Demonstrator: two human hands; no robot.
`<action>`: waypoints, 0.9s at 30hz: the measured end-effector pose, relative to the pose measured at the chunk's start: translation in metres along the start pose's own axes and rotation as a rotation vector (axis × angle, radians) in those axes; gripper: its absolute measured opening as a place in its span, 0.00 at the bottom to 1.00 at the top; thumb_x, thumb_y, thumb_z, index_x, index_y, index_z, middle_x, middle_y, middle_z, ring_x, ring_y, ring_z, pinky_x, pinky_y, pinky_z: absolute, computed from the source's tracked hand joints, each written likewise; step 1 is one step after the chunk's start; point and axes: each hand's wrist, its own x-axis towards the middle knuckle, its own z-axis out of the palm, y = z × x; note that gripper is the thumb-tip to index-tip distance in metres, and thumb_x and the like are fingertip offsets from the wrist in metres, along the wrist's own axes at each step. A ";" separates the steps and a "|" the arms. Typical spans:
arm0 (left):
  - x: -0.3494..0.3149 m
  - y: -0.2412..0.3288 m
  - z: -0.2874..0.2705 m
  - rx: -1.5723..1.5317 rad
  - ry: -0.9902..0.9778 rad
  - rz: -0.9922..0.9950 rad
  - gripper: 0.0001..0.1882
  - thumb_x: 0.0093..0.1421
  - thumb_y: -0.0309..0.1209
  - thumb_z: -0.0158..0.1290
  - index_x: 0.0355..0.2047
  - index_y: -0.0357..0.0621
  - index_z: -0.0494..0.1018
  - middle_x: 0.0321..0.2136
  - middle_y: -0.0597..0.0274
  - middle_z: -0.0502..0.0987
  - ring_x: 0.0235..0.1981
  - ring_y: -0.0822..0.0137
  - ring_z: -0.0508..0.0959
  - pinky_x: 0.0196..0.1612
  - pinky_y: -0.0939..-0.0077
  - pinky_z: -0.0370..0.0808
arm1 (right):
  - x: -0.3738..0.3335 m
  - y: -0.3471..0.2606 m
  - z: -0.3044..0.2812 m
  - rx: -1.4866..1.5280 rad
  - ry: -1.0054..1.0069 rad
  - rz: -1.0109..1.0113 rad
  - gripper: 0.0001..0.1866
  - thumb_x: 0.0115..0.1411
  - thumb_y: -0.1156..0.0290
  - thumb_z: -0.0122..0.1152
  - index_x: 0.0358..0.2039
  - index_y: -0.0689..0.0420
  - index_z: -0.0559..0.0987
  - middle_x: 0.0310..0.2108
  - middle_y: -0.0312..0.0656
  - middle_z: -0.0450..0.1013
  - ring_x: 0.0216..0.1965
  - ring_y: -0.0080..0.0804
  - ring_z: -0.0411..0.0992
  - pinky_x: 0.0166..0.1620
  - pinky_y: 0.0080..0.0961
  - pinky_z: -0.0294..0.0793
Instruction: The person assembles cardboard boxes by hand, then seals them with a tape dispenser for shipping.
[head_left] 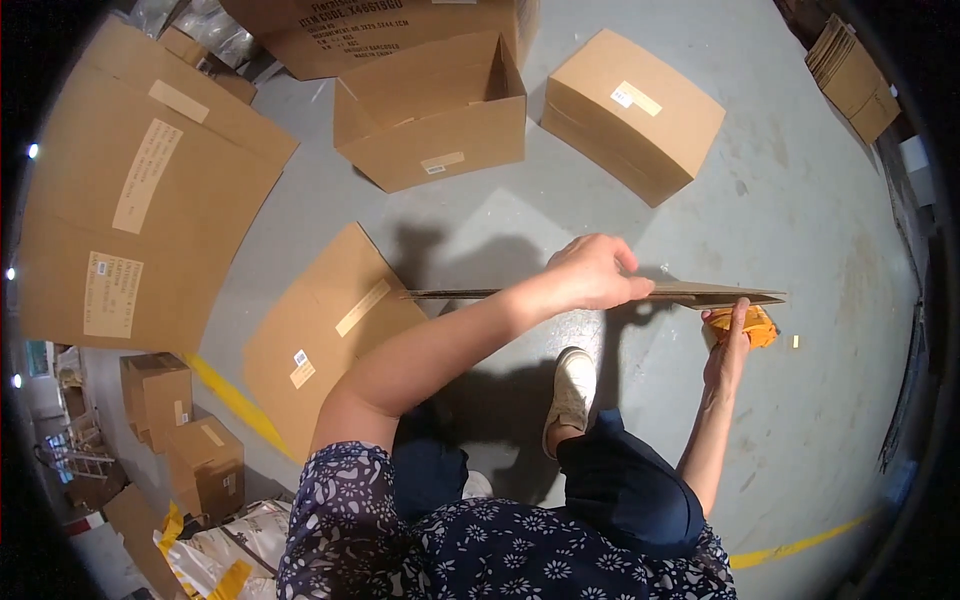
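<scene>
A flattened cardboard box [720, 291] is held on edge in front of me, seen almost edge-on as a thin brown strip. My left hand [598, 275] reaches across to the right, its fingers closed on the upper edge of that box. Below the box's right end, my right hand [730, 352] is closed around an orange-yellow item [758, 326], whose kind I cannot make out. One right finger reaches up against the cardboard. Under my left forearm, another flat cardboard piece [300, 325] with pale labels lies on the floor.
An open-topped carton [430, 150] and a closed carton [630, 120] stand ahead on the grey floor. A large flat cardboard sheet [150, 210] fills the left. Small boxes [205, 465] and a white-yellow bag [235, 550] sit lower left; folded cardboard [852, 75] leans far right.
</scene>
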 end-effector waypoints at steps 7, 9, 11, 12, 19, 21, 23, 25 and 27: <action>-0.003 0.004 -0.007 0.141 0.089 0.181 0.16 0.54 0.42 0.58 0.35 0.43 0.76 0.32 0.57 0.79 0.34 0.59 0.80 0.38 0.66 0.75 | -0.008 0.004 -0.006 0.092 0.072 0.007 0.22 0.56 0.51 0.61 0.38 0.59 0.74 0.35 0.36 0.70 0.36 0.23 0.69 0.43 0.21 0.66; -0.009 -0.005 -0.016 0.465 0.267 0.501 0.13 0.55 0.42 0.56 0.33 0.46 0.76 0.28 0.61 0.78 0.32 0.57 0.79 0.34 0.61 0.74 | -0.012 0.004 -0.010 0.085 0.124 -0.032 0.18 0.55 0.59 0.60 0.39 0.61 0.75 0.34 0.35 0.71 0.36 0.23 0.68 0.44 0.23 0.65; -0.016 -0.015 -0.026 0.602 0.336 0.623 0.12 0.55 0.41 0.56 0.32 0.47 0.75 0.26 0.61 0.78 0.30 0.56 0.78 0.33 0.60 0.74 | -0.006 0.017 -0.042 -0.001 0.087 -0.063 0.19 0.57 0.58 0.58 0.40 0.61 0.75 0.35 0.35 0.71 0.38 0.23 0.68 0.46 0.23 0.64; -0.022 -0.020 -0.034 0.746 0.403 0.739 0.12 0.55 0.41 0.55 0.31 0.47 0.75 0.25 0.61 0.77 0.28 0.55 0.78 0.31 0.58 0.73 | -0.007 0.015 -0.042 -0.082 0.047 -0.089 0.21 0.58 0.57 0.56 0.42 0.62 0.75 0.35 0.35 0.71 0.41 0.22 0.67 0.47 0.24 0.63; -0.089 -0.040 -0.083 0.775 0.528 0.380 0.13 0.54 0.38 0.57 0.39 0.48 0.77 0.21 0.61 0.74 0.23 0.60 0.76 0.25 0.69 0.72 | -0.007 0.008 -0.048 -0.169 0.138 -0.153 0.08 0.56 0.73 0.54 0.35 0.61 0.72 0.31 0.33 0.70 0.31 0.19 0.67 0.37 0.18 0.66; -0.104 -0.047 -0.086 0.732 0.544 0.316 0.14 0.53 0.38 0.58 0.39 0.47 0.77 0.22 0.60 0.74 0.23 0.60 0.77 0.26 0.69 0.72 | -0.007 0.003 -0.044 -0.232 0.166 -0.178 0.08 0.56 0.74 0.53 0.36 0.61 0.72 0.30 0.33 0.70 0.31 0.19 0.67 0.37 0.19 0.66; -0.117 -0.053 -0.087 0.685 0.555 0.254 0.14 0.53 0.38 0.58 0.39 0.47 0.77 0.22 0.60 0.75 0.23 0.60 0.77 0.26 0.68 0.72 | -0.006 -0.003 -0.037 -0.305 0.108 -0.240 0.12 0.54 0.75 0.55 0.39 0.64 0.70 0.32 0.34 0.70 0.32 0.19 0.66 0.38 0.20 0.66; -0.131 -0.057 -0.092 0.608 0.554 0.114 0.14 0.52 0.38 0.58 0.37 0.47 0.76 0.24 0.60 0.74 0.27 0.56 0.77 0.28 0.65 0.73 | -0.012 -0.019 -0.022 -0.355 0.088 -0.199 0.13 0.55 0.75 0.56 0.40 0.65 0.69 0.32 0.35 0.70 0.33 0.20 0.66 0.39 0.21 0.67; -0.135 -0.059 -0.098 0.632 0.557 0.104 0.13 0.53 0.36 0.57 0.39 0.46 0.76 0.24 0.59 0.75 0.25 0.57 0.76 0.28 0.67 0.73 | -0.010 -0.024 -0.016 -0.404 0.050 -0.169 0.16 0.55 0.75 0.58 0.43 0.66 0.69 0.35 0.36 0.69 0.38 0.23 0.66 0.44 0.21 0.66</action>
